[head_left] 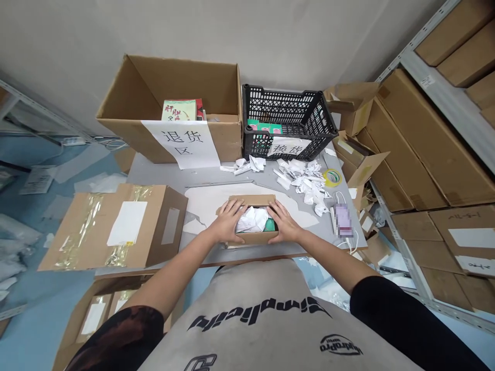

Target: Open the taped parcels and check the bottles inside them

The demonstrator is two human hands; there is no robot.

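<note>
A small open cardboard box [253, 238] lies at the near edge of the table, directly in front of me. Crumpled white paper [251, 219] fills most of it, and a green pack [269, 224] shows at its right end. My left hand [229, 221] grips the box's left end, thumb at the near side and fingers on the far side. At the opposite end, my right hand [284, 222] holds the box in the same way. White sheet paper [209, 201] is spread under and behind the box.
Crumpled paper scraps [303, 178], yellow tape [332, 178] and a phone [342, 220] lie to the right. Behind stand a large labelled carton [127, 136] and a black crate [328, 129]. A taped carton [162, 226] sits left; shelving with boxes [433, 144] borders the right.
</note>
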